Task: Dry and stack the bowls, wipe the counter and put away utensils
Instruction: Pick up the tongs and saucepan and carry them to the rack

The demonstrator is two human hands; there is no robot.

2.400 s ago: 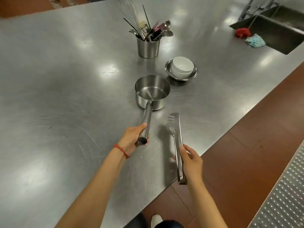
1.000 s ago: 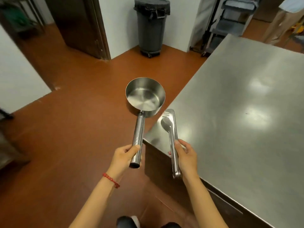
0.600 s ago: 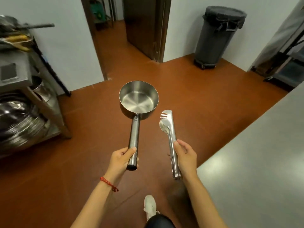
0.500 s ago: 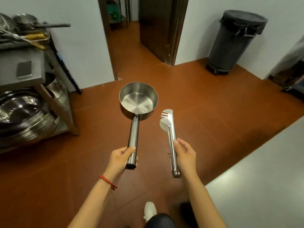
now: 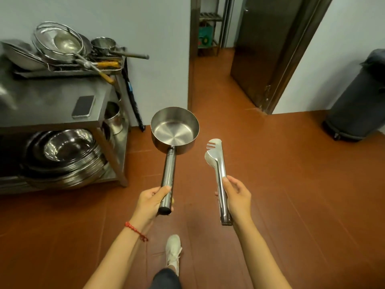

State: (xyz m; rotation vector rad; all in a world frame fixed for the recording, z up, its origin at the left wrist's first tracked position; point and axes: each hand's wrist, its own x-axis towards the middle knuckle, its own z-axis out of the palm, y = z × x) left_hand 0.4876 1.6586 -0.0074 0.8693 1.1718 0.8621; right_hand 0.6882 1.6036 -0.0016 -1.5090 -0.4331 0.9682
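My left hand (image 5: 150,201) grips the end of the long handle of a steel saucepan (image 5: 174,130), held level out in front of me with its empty bowl facing up. My right hand (image 5: 237,197) holds a pair of steel tongs (image 5: 217,170) near their hinge end, the jaws closed and pointing away from me. Both utensils hang in the air above the red-brown floor. The counter and the bowls are out of view.
A steel shelf table (image 5: 52,105) stands at the left with a phone (image 5: 83,106) on top, strainers and pans (image 5: 62,46) at its back, and stacked steel basins (image 5: 62,157) underneath. An open doorway (image 5: 210,49) lies ahead; a grey bin (image 5: 358,105) stands right.
I have turned away from the counter, carrying the saucepan and tongs off it. The view has swung left; the shelf table has come closer and the bin has slid to the right edge.
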